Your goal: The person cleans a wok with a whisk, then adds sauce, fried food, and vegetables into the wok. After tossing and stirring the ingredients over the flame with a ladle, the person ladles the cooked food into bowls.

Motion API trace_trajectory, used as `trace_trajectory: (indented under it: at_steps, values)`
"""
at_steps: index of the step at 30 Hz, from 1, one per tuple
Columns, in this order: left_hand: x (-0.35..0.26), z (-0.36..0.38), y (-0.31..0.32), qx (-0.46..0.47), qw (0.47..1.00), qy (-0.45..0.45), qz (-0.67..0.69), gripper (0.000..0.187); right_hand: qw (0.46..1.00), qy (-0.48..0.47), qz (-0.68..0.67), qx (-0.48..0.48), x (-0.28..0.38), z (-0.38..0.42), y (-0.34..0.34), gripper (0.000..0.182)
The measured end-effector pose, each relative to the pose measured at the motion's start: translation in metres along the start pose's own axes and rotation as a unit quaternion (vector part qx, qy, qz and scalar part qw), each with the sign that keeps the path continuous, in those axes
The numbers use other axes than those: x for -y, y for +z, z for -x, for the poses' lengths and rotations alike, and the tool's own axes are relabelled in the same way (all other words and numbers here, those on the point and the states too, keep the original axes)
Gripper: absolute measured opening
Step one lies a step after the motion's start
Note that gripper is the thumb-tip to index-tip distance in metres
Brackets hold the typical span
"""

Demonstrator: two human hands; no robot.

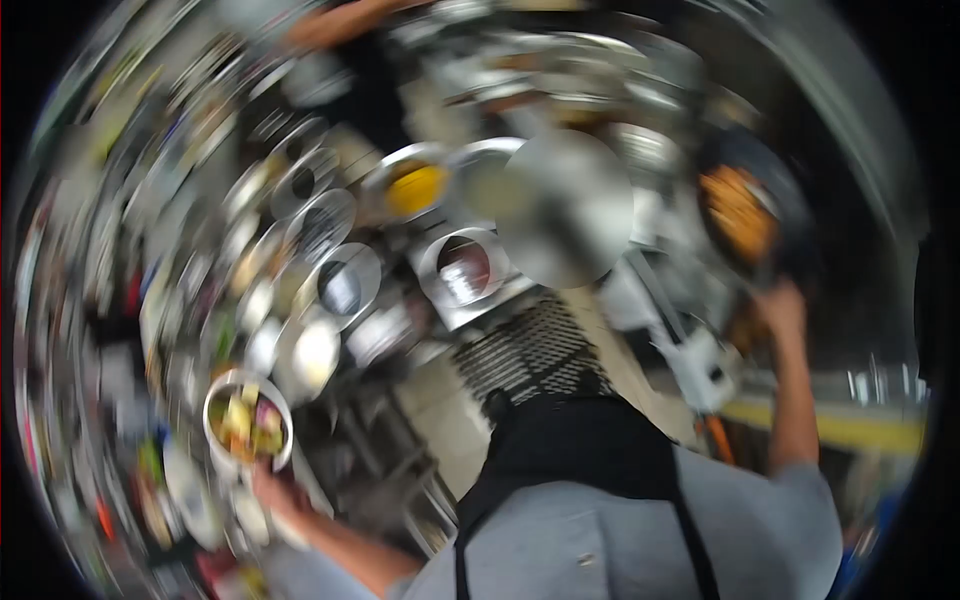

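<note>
Near the left side, my left hand (pixel 280 490) is closed at the lower rim of a white bowl (pixel 289 422). Cut pieces of mixed food (pixel 245 418), yellow, green and purple, lie in the bowl. On the right, my right hand (pixel 783 308) is closed at the near edge of a dark pan (pixel 790 200); the handle itself is hidden in the grip. Orange-brown strips of food (pixel 738 212) fill part of the pan. Motion blur softens both hands.
Several metal pots stand ahead, one with yellow contents (pixel 415 188) and one with dark red contents (pixel 465 270). A large pale round blurred shape (pixel 565 205) is in the middle. Black slotted matting (pixel 530 345) covers the floor. Another person's arm (pixel 340 22) shows at the top.
</note>
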State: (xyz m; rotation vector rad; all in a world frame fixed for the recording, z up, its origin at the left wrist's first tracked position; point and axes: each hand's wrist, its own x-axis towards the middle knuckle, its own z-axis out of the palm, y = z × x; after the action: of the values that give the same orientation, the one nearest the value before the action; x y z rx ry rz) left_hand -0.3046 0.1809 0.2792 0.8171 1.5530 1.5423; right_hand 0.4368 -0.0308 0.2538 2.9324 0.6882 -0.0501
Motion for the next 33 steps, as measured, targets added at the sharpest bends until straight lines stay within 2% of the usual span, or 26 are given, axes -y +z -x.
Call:
trace_trajectory:
  at_steps: [1,2,3,4,6,7,8,9,10,11,12,13,14,15,17,18,20,21,24,26,28,29,30,31,32,33]
  values:
    - [0.006,-0.002,0.034,0.112,0.993,0.015,0.032,0.039,0.996,0.025,0.012,0.084,0.0,0.008,-0.015,0.081]
    - [0.015,0.0,0.081,0.185,0.977,-0.016,0.102,0.039,0.998,0.0,0.031,-0.046,-0.021,-0.002,0.03,0.061]
    - [0.016,0.016,0.146,0.247,0.965,-0.028,0.08,0.038,0.991,0.087,-0.07,0.07,-0.026,-0.02,0.049,0.056]
    - [0.018,0.037,0.208,0.297,0.952,-0.034,0.056,0.037,0.98,0.097,-0.133,0.108,-0.039,-0.026,0.06,0.051]
    - [0.023,0.085,0.331,0.419,0.895,0.061,-0.142,0.033,0.978,0.098,-0.166,0.078,-0.056,-0.036,0.085,0.044]
    - [0.006,0.128,0.382,0.42,0.903,-0.012,-0.094,0.026,0.965,0.11,-0.235,0.046,-0.06,-0.032,0.077,0.039]
    - [0.007,0.155,0.436,0.465,0.879,0.005,-0.108,0.022,0.945,0.129,-0.301,0.011,-0.054,-0.023,0.066,0.035]
    - [0.042,0.166,0.501,0.513,0.835,0.059,-0.192,0.023,0.929,0.134,-0.344,-0.035,-0.059,-0.017,0.058,0.03]
    - [0.04,0.216,0.55,0.532,0.82,0.075,-0.197,0.027,0.908,0.133,-0.397,-0.018,-0.072,-0.017,0.052,0.029]
    - [0.092,0.227,0.618,0.521,0.773,0.231,-0.279,0.032,0.906,0.116,-0.404,-0.048,-0.087,-0.013,0.06,0.031]
    - [0.102,0.264,0.661,0.525,0.643,0.512,-0.22,0.034,0.903,0.1,-0.412,-0.077,-0.099,-0.008,0.07,0.033]
    - [0.087,0.314,0.686,0.538,0.657,0.436,-0.298,0.033,0.894,0.104,-0.433,-0.048,-0.107,0.005,0.055,0.036]
    - [0.086,0.346,0.71,0.552,0.627,0.456,-0.306,0.03,0.885,0.105,-0.454,-0.018,-0.111,0.02,0.037,0.038]
    - [0.101,0.371,0.739,0.522,0.622,0.478,-0.335,0.027,0.884,0.11,-0.454,-0.022,-0.117,0.03,0.036,0.038]
    - [0.097,0.403,0.767,0.512,0.547,0.558,-0.358,0.022,0.851,0.093,-0.512,-0.071,-0.124,0.05,0.039,0.041]
    - [0.096,0.416,0.777,0.505,0.512,0.59,-0.367,0.021,0.851,0.098,-0.511,-0.072,-0.129,0.055,0.045,0.041]
    - [0.095,0.43,0.79,0.496,0.482,0.637,-0.341,0.02,0.871,0.065,-0.476,-0.105,-0.141,0.06,0.059,0.039]
    - [0.096,0.434,0.799,0.486,0.487,0.645,-0.333,0.019,0.869,0.078,-0.484,-0.069,-0.14,0.062,0.046,0.042]
    - [0.101,0.438,0.812,0.483,0.475,0.657,-0.331,0.021,0.845,0.095,-0.522,-0.068,-0.139,0.055,0.042,0.04]
    - [0.099,0.433,0.817,0.489,0.482,0.655,-0.316,0.023,0.85,0.096,-0.513,-0.07,-0.138,0.046,0.04,0.04]
    - [0.094,0.423,0.816,0.467,0.54,0.632,-0.301,0.024,0.855,0.091,-0.506,-0.068,-0.137,0.039,0.047,0.041]
    - [0.09,0.418,0.812,0.499,0.558,0.591,-0.301,0.026,0.836,0.094,-0.537,-0.067,-0.141,0.032,0.062,0.041]
    - [0.087,0.41,0.808,0.491,0.565,0.587,-0.308,0.026,0.816,0.093,-0.567,-0.062,-0.143,0.026,0.07,0.041]
    - [0.087,0.398,0.802,0.489,0.61,0.542,-0.307,0.024,0.703,0.15,-0.694,0.027,-0.141,0.025,0.052,0.039]
    - [0.088,0.382,0.793,0.481,0.655,0.495,-0.308,0.023,0.706,0.118,-0.698,-0.002,-0.134,0.025,0.047,0.037]
    - [0.092,0.363,0.786,0.499,0.71,0.395,-0.302,0.025,0.723,0.108,-0.682,0.008,-0.134,0.029,0.051,0.038]
